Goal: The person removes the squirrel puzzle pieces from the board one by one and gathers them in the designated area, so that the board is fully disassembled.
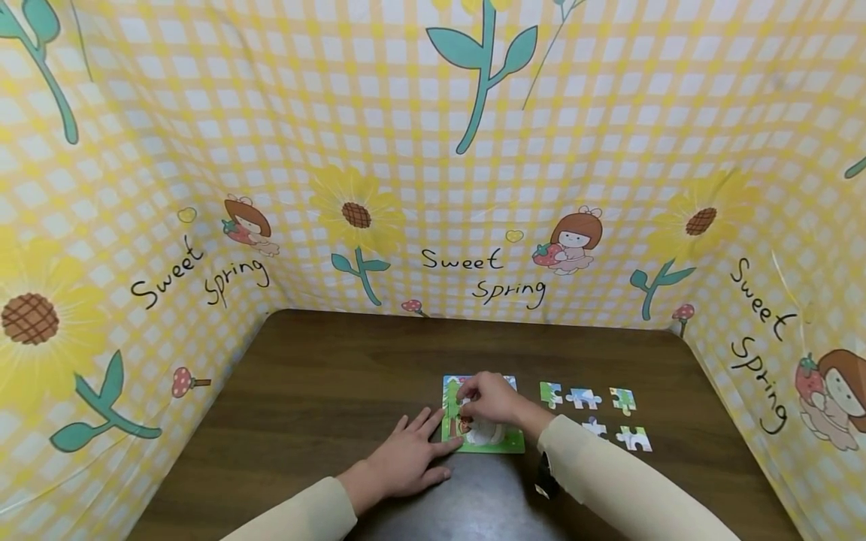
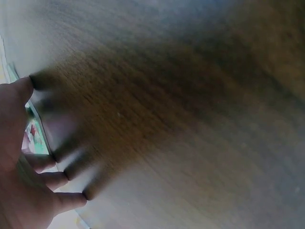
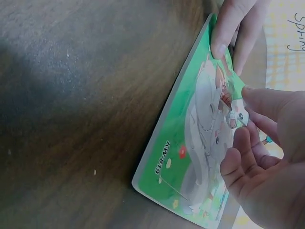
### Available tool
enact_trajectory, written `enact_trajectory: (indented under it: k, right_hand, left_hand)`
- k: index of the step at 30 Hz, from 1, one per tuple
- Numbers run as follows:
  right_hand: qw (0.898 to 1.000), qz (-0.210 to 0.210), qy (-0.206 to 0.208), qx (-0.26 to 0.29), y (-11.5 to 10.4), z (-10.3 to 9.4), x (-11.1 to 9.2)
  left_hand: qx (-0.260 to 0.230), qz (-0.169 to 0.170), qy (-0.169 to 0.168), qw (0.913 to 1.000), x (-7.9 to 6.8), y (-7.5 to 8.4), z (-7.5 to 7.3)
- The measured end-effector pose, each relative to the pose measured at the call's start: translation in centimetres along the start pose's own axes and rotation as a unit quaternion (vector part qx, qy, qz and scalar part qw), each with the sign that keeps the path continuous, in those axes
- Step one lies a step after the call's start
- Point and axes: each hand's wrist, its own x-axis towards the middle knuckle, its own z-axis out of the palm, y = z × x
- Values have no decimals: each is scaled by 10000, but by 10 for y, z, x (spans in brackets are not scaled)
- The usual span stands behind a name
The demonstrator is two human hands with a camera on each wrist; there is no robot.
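Note:
A jigsaw puzzle board (image 1: pixel 514 447) with a green border and a picture of a white animal lies on the table. Above its picture, my right hand (image 1: pixel 492 398) pinches a puzzle piece (image 3: pixel 237 114) between thumb and fingertips. That piece shows an eye and some green, and in the right wrist view it overlaps the picture, tilted. My left hand (image 1: pixel 409 454) lies with spread, straight fingers at the board's left side, a finger and thumb tip reaching its green edge. Several loose puzzle pieces (image 1: pixel 634 438) lie right of the board, one partly behind the right sleeve.
The dark wooden table (image 1: pixel 325 376) is enclosed at the back and both sides by a yellow checked cloth (image 1: pixel 446 203) with flowers and lettering. A black device (image 1: pixel 543 477) is on the right wrist.

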Motion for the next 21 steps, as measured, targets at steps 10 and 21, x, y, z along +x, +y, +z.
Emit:
enact_trajectory:
  k: [10, 21]
  right_hand:
    - [9996, -82, -95, 251, 8, -3, -6]
    - [9982, -32, 233, 555, 9, -12, -10]
  left_hand:
    - [55, 1, 77, 10000, -1, 0, 0]
    - [-36, -19, 4, 10000, 0, 0, 0]
